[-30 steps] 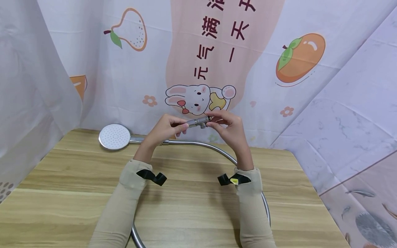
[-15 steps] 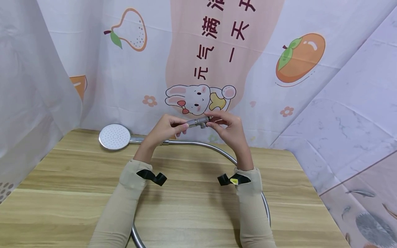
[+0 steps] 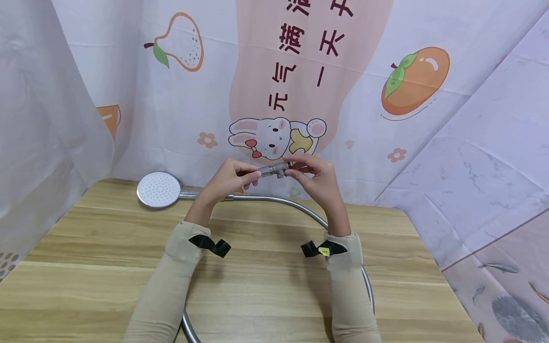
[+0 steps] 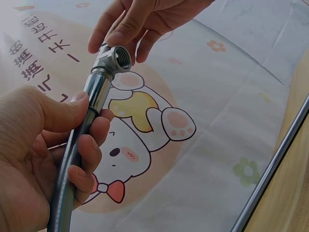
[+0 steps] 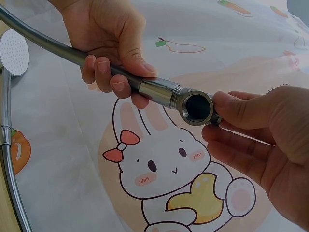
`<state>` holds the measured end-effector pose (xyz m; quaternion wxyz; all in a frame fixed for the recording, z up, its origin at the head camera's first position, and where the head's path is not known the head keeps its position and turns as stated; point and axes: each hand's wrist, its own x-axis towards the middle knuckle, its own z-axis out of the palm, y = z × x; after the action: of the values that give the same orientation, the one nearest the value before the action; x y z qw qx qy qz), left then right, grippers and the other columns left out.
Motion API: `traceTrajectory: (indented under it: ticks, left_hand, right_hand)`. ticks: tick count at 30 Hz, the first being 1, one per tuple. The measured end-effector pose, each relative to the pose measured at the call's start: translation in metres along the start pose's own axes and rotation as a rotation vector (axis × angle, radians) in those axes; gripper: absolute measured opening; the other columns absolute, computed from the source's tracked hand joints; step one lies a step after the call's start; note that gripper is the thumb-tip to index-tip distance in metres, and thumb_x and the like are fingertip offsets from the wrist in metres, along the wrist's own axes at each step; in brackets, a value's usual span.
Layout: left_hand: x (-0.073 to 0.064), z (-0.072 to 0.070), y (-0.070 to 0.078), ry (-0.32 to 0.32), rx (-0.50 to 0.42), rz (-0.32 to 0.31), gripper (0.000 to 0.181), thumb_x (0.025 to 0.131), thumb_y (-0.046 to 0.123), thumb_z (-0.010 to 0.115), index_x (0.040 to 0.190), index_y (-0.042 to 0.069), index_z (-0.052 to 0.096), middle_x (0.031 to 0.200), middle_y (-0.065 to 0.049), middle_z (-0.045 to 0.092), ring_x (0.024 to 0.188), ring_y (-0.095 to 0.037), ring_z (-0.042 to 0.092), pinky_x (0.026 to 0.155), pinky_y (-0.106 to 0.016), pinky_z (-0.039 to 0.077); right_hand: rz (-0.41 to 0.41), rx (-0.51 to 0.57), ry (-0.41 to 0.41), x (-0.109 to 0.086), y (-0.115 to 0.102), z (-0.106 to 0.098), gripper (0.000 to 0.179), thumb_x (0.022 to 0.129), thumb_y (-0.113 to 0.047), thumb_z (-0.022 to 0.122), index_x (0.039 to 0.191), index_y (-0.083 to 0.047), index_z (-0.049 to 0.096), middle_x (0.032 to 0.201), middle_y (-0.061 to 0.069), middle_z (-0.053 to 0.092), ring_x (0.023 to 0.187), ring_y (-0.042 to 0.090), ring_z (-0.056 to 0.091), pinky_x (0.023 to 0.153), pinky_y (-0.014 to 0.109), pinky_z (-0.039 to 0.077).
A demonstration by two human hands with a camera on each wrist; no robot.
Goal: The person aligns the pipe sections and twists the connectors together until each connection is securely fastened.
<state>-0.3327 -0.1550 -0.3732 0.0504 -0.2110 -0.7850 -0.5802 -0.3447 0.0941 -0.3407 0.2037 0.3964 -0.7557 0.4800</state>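
Observation:
Both hands are raised near the printed curtain, above the table's back edge. My left hand (image 3: 230, 178) grips the end of a silver shower hose (image 4: 66, 179), fingers curled round it just behind its chrome end nut (image 5: 159, 92). At the tip of that nut sits a metal tee valve (image 4: 112, 60) with an open threaded side port. My right hand (image 3: 315, 176) pinches the valve's far end between thumb and fingers. Threads show between nut and valve in the right wrist view. The valve's far end is partly hidden by the right fingers.
A round white shower head (image 3: 158, 189) lies at the back left of the wooden table (image 3: 261, 286). Its hose (image 3: 296, 205) runs right along the back, then passes under the right arm. A curtain (image 3: 184, 100) with a rabbit print hangs close behind the hands.

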Motion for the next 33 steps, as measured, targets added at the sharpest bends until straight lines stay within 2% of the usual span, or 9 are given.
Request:
traceTrajectory:
  ticks: [17, 25, 30, 33]
  left_hand:
    - [0.0004, 0.0023, -0.001, 0.006, 0.006, -0.007, 0.018, 0.1, 0.014, 0.066, 0.097, -0.001, 0.075, 0.071, -0.002, 0.063, 0.059, -0.012, 0.051, 0.05, -0.024, 0.044]
    - [0.0014, 0.0022, -0.0024, 0.007, 0.015, -0.006, 0.018, 0.101, 0.014, 0.065, 0.096, -0.001, 0.075, 0.071, -0.001, 0.062, 0.062, -0.025, 0.053, 0.051, -0.024, 0.045]
    - [0.0009, 0.0026, -0.0018, 0.013, 0.02, -0.006, 0.018, 0.101, 0.014, 0.065, 0.096, -0.001, 0.075, 0.07, -0.001, 0.062, 0.062, -0.024, 0.053, 0.051, -0.024, 0.046]
    - [0.0007, 0.003, -0.0014, 0.016, 0.024, -0.006, 0.019, 0.101, 0.014, 0.065, 0.095, -0.001, 0.075, 0.07, -0.001, 0.062, 0.063, -0.027, 0.054, 0.051, -0.024, 0.045]
  right_hand:
    - [-0.015, 0.005, 0.001, -0.0006, 0.0006, 0.0001, 0.026, 0.085, 0.004, 0.077, 0.111, -0.001, 0.076, 0.103, 0.014, 0.076, 0.083, 0.018, 0.07, 0.079, 0.021, 0.059]
    - [0.005, 0.002, -0.003, -0.0005, 0.0011, 0.0005, 0.025, 0.086, 0.002, 0.078, 0.111, 0.001, 0.076, 0.102, 0.015, 0.076, 0.082, 0.018, 0.07, 0.078, 0.021, 0.058]
    - [0.003, -0.003, -0.002, -0.0004, 0.0019, 0.0008, 0.025, 0.086, 0.003, 0.077, 0.11, 0.003, 0.075, 0.101, 0.014, 0.076, 0.081, 0.019, 0.069, 0.078, 0.02, 0.058]
    - [0.007, -0.009, -0.003, -0.0005, 0.0019, 0.0006, 0.024, 0.086, 0.002, 0.077, 0.111, 0.001, 0.076, 0.101, 0.014, 0.076, 0.081, 0.019, 0.069, 0.078, 0.02, 0.058]
